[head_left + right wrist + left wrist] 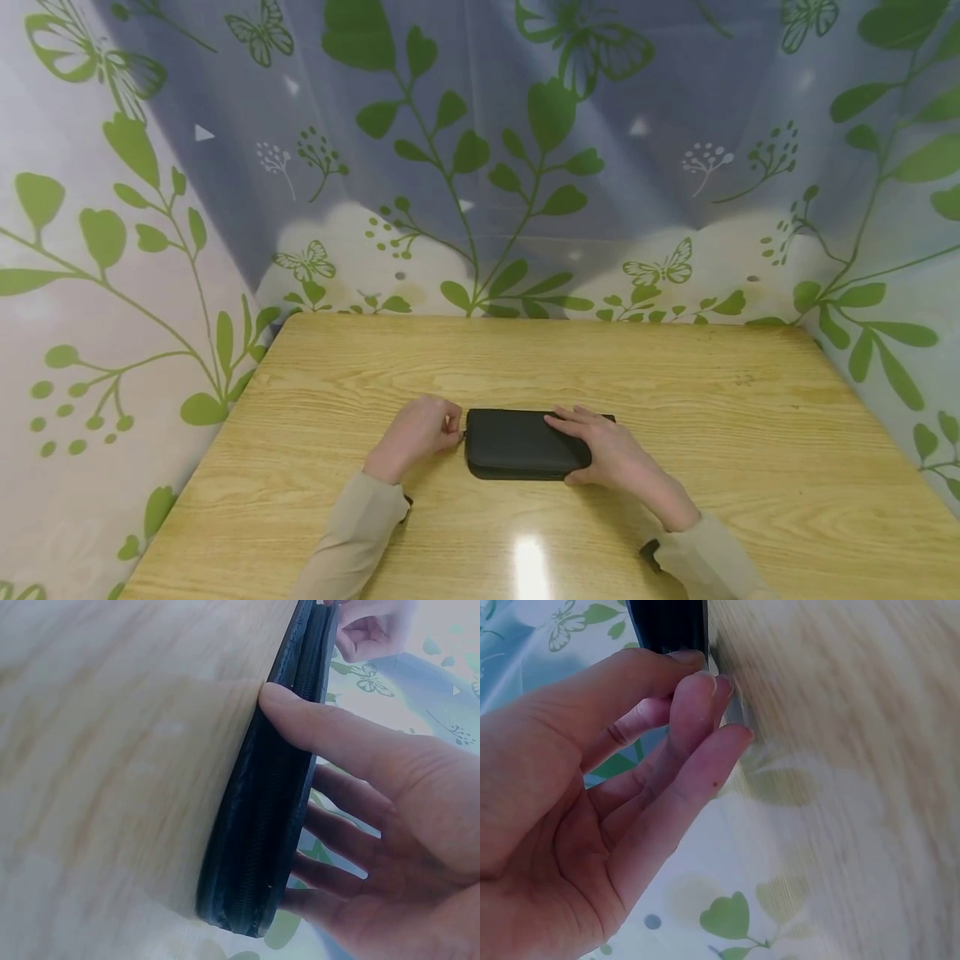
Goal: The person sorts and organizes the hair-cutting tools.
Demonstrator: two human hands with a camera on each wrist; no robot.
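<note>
A black zip-around wallet (pixel 517 446) lies flat on the wooden table, its long side running left to right. At its left end my left hand (pixel 422 432) pinches the small dark zipper pull between thumb and fingertips; the pull itself is mostly hidden by them. My right hand (pixel 611 450) holds the wallet's right part, thumb against the near edge and fingers spread over the top. In the right wrist view the zipper (pixel 259 817) runs along the wallet's edge, with the thumb pressed beside it. The left wrist view shows only the wallet's end (pixel 671 626) above the fingertips.
The wooden table (pixel 300 367) reaches back to a patterned curtain (pixel 480 167) with green leaves and butterflies, which also hangs along both sides. Dark bands show at both sleeve cuffs. A bright reflection lies on the table's near part.
</note>
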